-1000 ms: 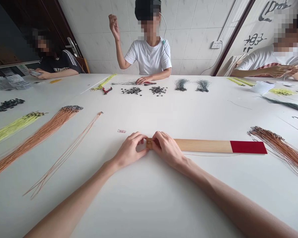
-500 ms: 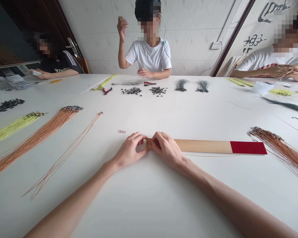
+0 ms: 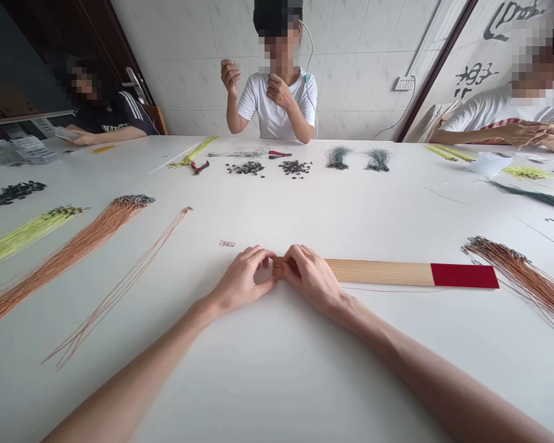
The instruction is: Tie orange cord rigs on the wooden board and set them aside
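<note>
A long wooden strip (image 3: 378, 271) with a red end (image 3: 464, 276) lies flat on the white table (image 3: 286, 369). My left hand (image 3: 242, 278) and my right hand (image 3: 311, 277) meet at the strip's left end, fingers curled and pinched together there. What the fingertips pinch is too small to make out. A thin copper wire (image 3: 397, 289) runs along the strip's near edge toward my right hand.
Copper wire bundles lie at left (image 3: 69, 252) and right (image 3: 526, 277), with a few loose strands (image 3: 120, 289) and yellow-green wires (image 3: 23, 237). A small pink piece (image 3: 226, 243) sits ahead of my left hand. Three people sit at the far side, with pliers (image 3: 199, 167) and dark parts (image 3: 244, 168).
My hands have stayed in place at the strip's end. The person opposite has lifted the hand off the table up to the chin and lowered the raised hand.
</note>
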Motion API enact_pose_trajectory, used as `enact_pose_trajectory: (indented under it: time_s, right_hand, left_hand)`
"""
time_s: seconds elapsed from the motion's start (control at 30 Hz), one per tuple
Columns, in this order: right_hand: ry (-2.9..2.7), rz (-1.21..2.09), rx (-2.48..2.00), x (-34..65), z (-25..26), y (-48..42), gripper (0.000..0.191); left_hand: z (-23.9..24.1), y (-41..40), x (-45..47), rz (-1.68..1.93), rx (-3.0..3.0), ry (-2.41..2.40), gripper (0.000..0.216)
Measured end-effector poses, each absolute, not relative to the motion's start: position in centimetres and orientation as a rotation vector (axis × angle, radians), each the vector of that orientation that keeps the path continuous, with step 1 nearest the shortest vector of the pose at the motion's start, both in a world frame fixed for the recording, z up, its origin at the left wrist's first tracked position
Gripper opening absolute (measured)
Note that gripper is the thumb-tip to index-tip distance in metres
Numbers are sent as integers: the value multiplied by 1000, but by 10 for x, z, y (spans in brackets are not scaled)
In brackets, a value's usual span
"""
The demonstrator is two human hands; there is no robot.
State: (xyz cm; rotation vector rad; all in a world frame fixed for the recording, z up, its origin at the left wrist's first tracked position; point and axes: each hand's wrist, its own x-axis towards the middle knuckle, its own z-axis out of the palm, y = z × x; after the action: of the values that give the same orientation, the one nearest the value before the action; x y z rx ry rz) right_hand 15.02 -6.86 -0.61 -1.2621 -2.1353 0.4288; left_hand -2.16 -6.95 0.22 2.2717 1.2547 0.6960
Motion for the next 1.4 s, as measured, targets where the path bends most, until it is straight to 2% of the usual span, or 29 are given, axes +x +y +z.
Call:
enact_pose_trajectory:
  time_s: [0.8, 1.4]
  right_hand:
    - [-2188, 330, -1225, 150, -3, -72, 20]
    - [-2164, 415, -1282, 150, -4, -70, 20]
  left_hand:
    - [-1, -71, -22, 714, 2332, 1258, 17]
    - [-2, -71, -22, 687, 2326, 1300, 21]
